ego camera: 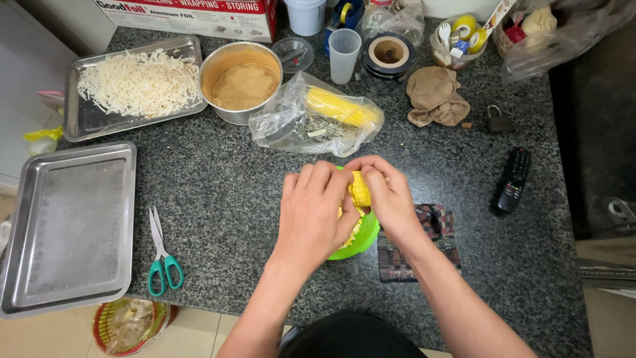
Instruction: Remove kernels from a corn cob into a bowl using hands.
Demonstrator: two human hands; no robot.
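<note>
Corn cob (360, 189) at frame centre, over green bowl (361, 240) on desk (218, 192); long axis ran up-down; your left hand (311, 212) and right hand (391, 199) flanked it equally, fingers clamped on cob

2 steel trays (69, 229), 2 corn cobs (360, 189), 1 scissors (162, 255), 1 green bowl (361, 242).

The corn (360, 189) in both hands is bright yellow, over a lime-green bowl (361, 242). The counter (218, 192) is speckled black and grey granite. The scissors (162, 255) have teal handles. The trays (69, 229) are dull silver; the cheese (136, 83) is creamy white. The cloth (434, 229) is dark plaid, the rag (434, 96) tan, the remote (513, 179) black
</note>
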